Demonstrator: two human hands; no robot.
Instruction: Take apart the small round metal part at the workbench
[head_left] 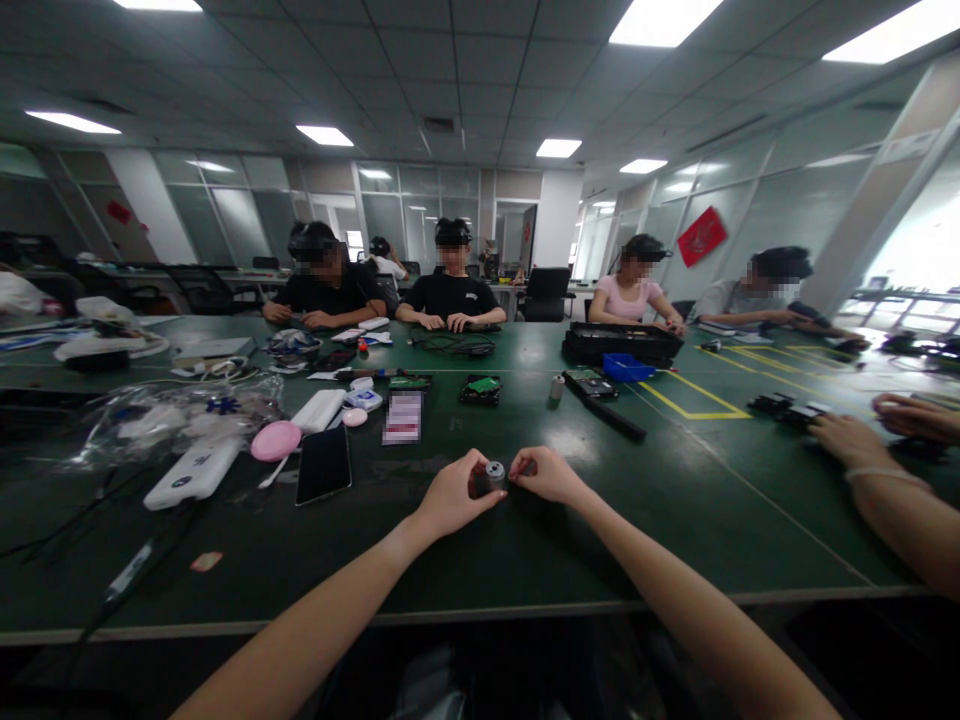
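A small metal cylinder (495, 472), much like a small motor, stands upright on the green table with its round end facing up. My left hand (459, 490) is closed around its left side, thumb in front and fingers behind. Just to the right of the cylinder is my right hand (546, 474), its fingertips pinched together near the cylinder's edge. Whatever lies between those fingertips is too small or hidden to make out. A similar metal cylinder (556, 387) stands farther back, beside an open hard drive (591, 382). Another drive with a green board (480, 388) lies straight ahead.
To the left lie a black phone (323, 466), a pink round lid (275, 440), a white device (193, 472) and plastic bags. A black bar (611, 415) and blue tray (628, 368) are right of centre. A neighbour's hands (855, 440) work at far right; several people sit opposite.
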